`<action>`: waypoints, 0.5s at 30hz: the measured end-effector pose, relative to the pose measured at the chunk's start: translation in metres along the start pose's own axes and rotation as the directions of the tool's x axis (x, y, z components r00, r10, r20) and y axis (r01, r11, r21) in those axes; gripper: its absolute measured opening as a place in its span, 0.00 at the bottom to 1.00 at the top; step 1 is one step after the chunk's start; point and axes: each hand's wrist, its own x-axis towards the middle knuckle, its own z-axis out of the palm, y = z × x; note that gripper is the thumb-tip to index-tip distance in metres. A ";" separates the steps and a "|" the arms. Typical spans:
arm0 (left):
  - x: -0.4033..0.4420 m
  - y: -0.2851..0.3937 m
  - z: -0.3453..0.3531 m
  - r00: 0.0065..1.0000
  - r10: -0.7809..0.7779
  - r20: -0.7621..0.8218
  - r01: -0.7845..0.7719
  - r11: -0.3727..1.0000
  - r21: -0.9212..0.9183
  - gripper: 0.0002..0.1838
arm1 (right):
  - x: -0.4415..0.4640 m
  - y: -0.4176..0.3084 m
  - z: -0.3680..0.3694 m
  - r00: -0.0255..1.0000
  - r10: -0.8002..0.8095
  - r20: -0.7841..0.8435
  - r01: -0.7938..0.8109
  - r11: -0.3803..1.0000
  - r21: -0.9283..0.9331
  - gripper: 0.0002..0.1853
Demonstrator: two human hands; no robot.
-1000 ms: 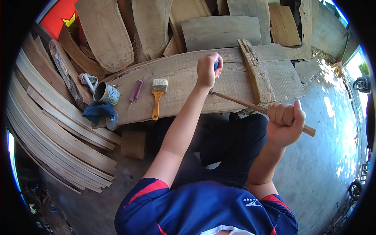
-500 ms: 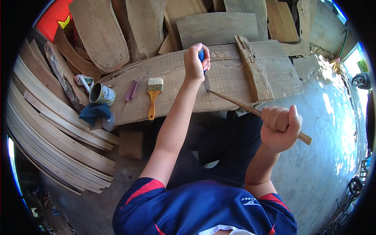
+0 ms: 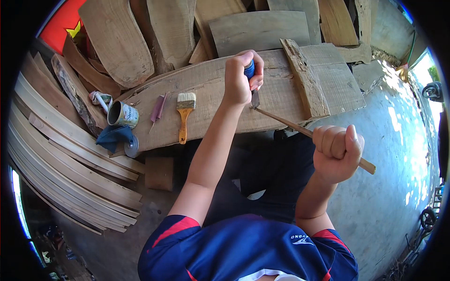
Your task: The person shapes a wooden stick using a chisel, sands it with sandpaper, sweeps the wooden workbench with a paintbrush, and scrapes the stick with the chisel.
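Note:
My left hand [image 3: 239,77] is closed round the blue handle [image 3: 249,70] of a tool with a short, narrow metal blade [image 3: 255,99]; whether it is a chisel or a knife I cannot tell. The blade points down at the near end of a wooden board [image 3: 211,122]. My right hand [image 3: 338,152], palm up, grips a thin wooden stick [image 3: 288,123]. The stick's far tip meets the blade over the board, and its other end sticks out past my fist. Contact between blade and board is too small to make out.
On the board lie a paintbrush [image 3: 183,122], a purple packet [image 3: 158,108], an open tin can [image 3: 125,115] and a blue cloth [image 3: 115,136]. A rough wood strip [image 3: 307,84] crosses its right part. Wood strips [image 3: 77,171] are stacked left; planks [image 3: 117,42] stand behind.
My left hand and the tool have shifted slightly to the right, with the handle tilted more. The stick and my right hand have barely moved; the view has shifted a little.

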 end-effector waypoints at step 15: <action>-0.030 0.030 0.037 0.974 0.119 0.192 -0.136 0.988 0.073 0.21 | -0.007 0.000 0.007 1.000 -0.011 0.002 0.011 1.000 -0.023 0.25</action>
